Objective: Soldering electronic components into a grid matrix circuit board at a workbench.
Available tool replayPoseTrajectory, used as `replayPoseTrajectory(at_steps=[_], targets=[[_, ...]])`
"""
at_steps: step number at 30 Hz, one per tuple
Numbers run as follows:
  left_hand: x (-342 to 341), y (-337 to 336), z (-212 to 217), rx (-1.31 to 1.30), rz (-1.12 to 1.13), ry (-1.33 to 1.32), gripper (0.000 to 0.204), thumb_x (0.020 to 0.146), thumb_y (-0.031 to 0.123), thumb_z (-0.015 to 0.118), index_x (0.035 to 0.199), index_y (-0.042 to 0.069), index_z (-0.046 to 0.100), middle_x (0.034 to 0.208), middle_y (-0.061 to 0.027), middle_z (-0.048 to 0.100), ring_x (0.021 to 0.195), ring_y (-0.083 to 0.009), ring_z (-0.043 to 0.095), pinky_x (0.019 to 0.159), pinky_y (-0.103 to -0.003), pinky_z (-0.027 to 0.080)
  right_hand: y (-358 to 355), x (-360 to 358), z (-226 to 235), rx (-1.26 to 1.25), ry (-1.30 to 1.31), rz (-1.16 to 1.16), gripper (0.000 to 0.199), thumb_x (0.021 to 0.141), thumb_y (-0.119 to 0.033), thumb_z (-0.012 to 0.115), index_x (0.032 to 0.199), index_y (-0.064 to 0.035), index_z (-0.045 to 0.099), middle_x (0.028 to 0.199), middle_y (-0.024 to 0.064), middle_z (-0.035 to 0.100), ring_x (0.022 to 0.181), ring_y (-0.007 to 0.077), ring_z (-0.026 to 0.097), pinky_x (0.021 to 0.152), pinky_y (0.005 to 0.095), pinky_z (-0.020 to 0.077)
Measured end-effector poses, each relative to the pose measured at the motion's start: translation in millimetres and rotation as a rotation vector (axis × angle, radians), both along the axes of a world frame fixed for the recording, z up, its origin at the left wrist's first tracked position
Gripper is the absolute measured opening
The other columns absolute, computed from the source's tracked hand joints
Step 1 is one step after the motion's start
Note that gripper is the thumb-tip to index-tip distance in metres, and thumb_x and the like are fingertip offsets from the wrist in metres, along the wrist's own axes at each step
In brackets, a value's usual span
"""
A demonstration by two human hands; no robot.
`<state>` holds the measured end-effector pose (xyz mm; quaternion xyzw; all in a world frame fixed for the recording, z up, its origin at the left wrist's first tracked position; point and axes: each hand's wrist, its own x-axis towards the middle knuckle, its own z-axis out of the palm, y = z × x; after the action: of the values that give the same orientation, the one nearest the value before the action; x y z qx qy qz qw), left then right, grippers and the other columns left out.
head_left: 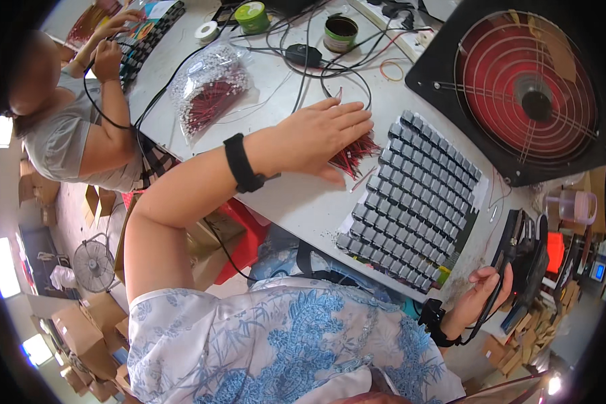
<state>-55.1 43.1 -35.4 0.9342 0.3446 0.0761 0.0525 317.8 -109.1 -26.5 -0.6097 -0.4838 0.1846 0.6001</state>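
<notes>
My left hand point(316, 138) lies flat, fingers stretched, over a pile of short red wires point(351, 160) on the white table. Part of the pile is hidden under my palm. Just right of it, a panel of grey block-shaped parts point(411, 202) in close rows lies tilted near the table's front edge. At the lower right, my right hand point(475, 303) is closed around a black soldering iron point(509, 254), its cord looping down by my wrist. The iron's front end is beside a black stand or station point(535, 259); its tip is hard to make out.
A fan with a red interior point(525, 87) stands at the right. Behind the wires are a plastic bag of red wires point(212, 91), a green tin point(341, 34), a green tub point(252, 18) and tangled black cables point(303, 55). A co-worker point(81, 128) sits at the far left.
</notes>
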Motion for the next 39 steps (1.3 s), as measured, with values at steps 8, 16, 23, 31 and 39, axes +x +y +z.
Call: replayPoseTrajectory(at_steps=[8,16,23,31,39], targets=[[7.4,-27.0,-9.5,-0.014,0.161,-0.031,0.072,0.082,0.045,0.066,0.134,0.0,0.045,0.14,-0.017,0.046,0.133,-0.0343,0.04,0.112,-0.043,0.03,-20.0,-9.6,-11.2,0.045,0.034,-0.006,0.035,0.1,-0.018,0.047,0.13,0.0001,0.044,0.08,0.0099,0.058,0.068,0.0132,0.051,0.062,0.0256,0.0428],[8.4,-87.2,24.6,0.004,0.278,-0.29,0.057,0.073,0.027,0.079,0.12,0.004,0.056,0.12,-0.0163,0.057,0.113,-0.0351,0.052,0.096,-0.046,0.042,-48.6,-3.1,-28.4,0.015,-0.263,0.185,0.034,0.089,-0.009,0.064,0.117,-0.0065,0.045,0.103,0.0195,0.062,0.106,0.0279,0.058,0.094,0.0409,0.0446],[57.2,-126.4,3.4,-0.029,0.125,-0.183,0.093,0.072,0.066,0.064,0.138,0.004,0.043,0.145,-0.0173,0.04,0.137,-0.0393,0.032,0.112,-0.054,0.022,-45.8,10.6,-32.9,-0.142,-0.346,0.503,0.07,0.066,-0.016,0.087,0.12,-0.0121,0.044,0.14,0.0271,0.043,0.126,0.0385,0.047,0.1,0.0471,0.0432],[79.7,-117.8,-17.6,-0.036,0.213,-0.112,0.097,0.069,0.067,0.065,0.141,0.006,0.043,0.147,-0.0138,0.039,0.139,-0.0375,0.029,0.113,-0.054,0.017,-12.5,10.2,-38.9,-0.048,-0.471,0.558,0.076,0.057,-0.016,0.089,0.12,-0.0123,0.047,0.137,0.0212,0.051,0.127,0.0421,0.042,0.103,0.0515,0.033],[72.9,-112.3,-19.1,0.003,0.209,-0.193,0.089,0.069,0.062,0.068,0.136,0.007,0.048,0.138,-0.0121,0.047,0.131,-0.0344,0.039,0.109,-0.051,0.024,-5.1,10.6,-50.0,-0.016,-0.422,0.623,0.079,0.059,-0.019,0.089,0.125,-0.0119,0.046,0.136,0.0229,0.051,0.125,0.0413,0.044,0.101,0.0478,0.0377]])
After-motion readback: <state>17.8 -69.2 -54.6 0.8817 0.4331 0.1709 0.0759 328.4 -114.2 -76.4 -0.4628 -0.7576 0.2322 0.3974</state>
